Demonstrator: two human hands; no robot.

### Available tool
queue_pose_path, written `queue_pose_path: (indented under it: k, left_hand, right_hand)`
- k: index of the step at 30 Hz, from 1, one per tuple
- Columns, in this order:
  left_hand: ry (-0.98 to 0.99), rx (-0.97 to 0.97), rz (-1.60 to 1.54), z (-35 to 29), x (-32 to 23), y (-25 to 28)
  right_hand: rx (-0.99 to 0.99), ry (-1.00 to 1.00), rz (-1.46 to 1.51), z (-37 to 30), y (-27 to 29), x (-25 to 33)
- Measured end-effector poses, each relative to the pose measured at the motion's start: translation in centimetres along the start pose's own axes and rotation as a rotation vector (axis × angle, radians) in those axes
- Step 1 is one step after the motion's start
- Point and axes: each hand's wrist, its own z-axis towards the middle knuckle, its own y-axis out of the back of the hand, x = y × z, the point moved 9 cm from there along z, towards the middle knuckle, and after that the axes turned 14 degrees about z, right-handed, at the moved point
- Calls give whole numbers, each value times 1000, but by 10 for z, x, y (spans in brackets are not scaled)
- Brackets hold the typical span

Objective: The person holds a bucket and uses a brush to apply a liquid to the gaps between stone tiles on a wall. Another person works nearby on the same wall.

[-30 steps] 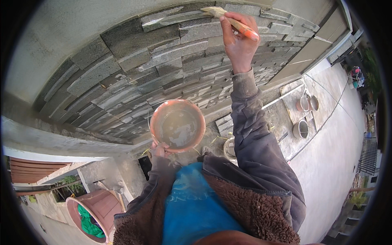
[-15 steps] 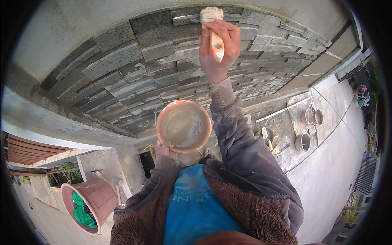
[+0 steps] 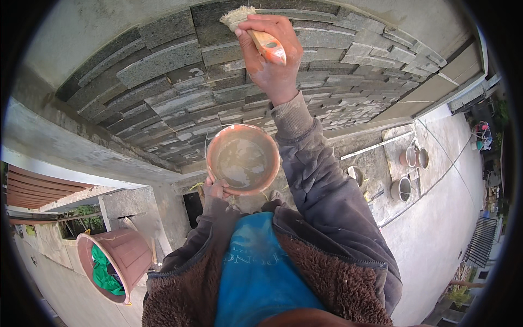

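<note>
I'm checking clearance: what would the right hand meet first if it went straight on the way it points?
The right hand would likely meet the grey stone wall, its brush leading; whether the brush already touches is unclear.

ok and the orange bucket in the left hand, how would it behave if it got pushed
The orange bucket is probably heavy for its size, since murky grey-brown liquid lies inside. It would likely tilt and slosh, as the left hand shows at only one side of its rim.
</note>
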Motion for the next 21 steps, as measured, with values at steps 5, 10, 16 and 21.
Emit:
queue_pose_path:
  k: [5, 10, 16, 21]
  left_hand:
    - [-1, -24, -80, -9, -8, -1]
    - [16, -62, -15, -3, 10, 13]
    - [-4, -10, -58, -15, 0, -1]
    - [12, -19, -13, -18, -4, 0]
  right_hand:
    - [-87, 37, -245, 23, 69, -32]
    - [66, -368, 142, -14, 32, -1]
    - [760, -712, -211, -252, -1, 21]
    - [809, -947, -187, -340, 5, 18]
